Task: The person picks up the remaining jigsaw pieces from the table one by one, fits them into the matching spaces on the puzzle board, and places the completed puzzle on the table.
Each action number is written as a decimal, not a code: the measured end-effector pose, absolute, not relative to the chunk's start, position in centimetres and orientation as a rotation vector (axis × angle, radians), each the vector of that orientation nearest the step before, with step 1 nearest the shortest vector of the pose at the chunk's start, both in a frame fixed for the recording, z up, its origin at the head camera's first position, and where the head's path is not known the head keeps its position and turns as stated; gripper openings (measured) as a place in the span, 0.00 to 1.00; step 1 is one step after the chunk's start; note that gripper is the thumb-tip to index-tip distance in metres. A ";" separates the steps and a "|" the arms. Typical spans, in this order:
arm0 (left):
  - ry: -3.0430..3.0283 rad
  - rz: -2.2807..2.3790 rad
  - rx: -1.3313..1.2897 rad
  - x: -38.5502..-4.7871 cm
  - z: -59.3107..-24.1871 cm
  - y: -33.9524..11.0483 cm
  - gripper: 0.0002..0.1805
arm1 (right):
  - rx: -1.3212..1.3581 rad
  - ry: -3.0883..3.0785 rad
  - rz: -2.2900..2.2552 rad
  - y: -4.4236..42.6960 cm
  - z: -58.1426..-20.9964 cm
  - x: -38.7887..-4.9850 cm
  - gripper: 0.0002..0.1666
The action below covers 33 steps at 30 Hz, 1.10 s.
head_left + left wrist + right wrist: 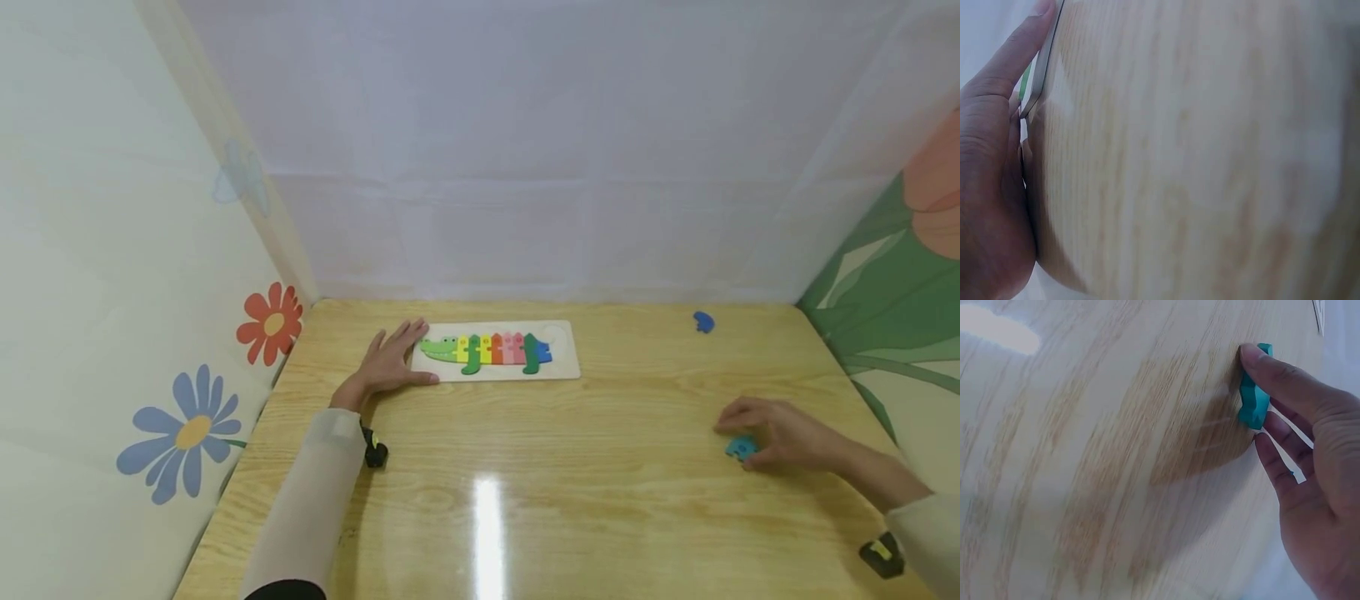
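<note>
A pale wooden puzzle board [498, 327] lies towards the back of the table, with a colourful crocodile of several pieces set in it. My left hand [387, 364] spans the board's left end, thumb along the near edge and the other fingers, fairly straight, at the far corner. In the left wrist view the thumb [1007, 62] lies against the board's edge [1041, 69]. Far to the right, my right hand [787, 435] pinches a teal puzzle piece [741, 447] between thumb and fingers, low over the table. The right wrist view shows this piece [1254, 400] edge-on.
A dark blue puzzle piece [703, 322] lies near the table's back right. A round pale recess [555, 333] shows at the board's right end. White cloth [525, 208] closes off the back, and flower-printed panels [195, 433] stand at both sides of the wooden table [600, 500].
</note>
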<state>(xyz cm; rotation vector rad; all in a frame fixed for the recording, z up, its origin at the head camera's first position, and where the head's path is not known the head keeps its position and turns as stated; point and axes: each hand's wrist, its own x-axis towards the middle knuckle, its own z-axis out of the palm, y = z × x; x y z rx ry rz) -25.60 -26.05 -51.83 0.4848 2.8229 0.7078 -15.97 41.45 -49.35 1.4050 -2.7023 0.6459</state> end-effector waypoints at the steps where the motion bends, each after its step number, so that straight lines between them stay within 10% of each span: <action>1: 2.823 0.706 0.485 -25.6 -51.8 -26.1 0.64 | 1.403 -2.696 0.644 41.4 -49.4 -16.0 0.33; 33: 2.821 0.715 0.499 -25.6 -51.8 -26.2 0.65 | 1.202 -2.752 0.812 38.4 -50.0 -18.4 0.18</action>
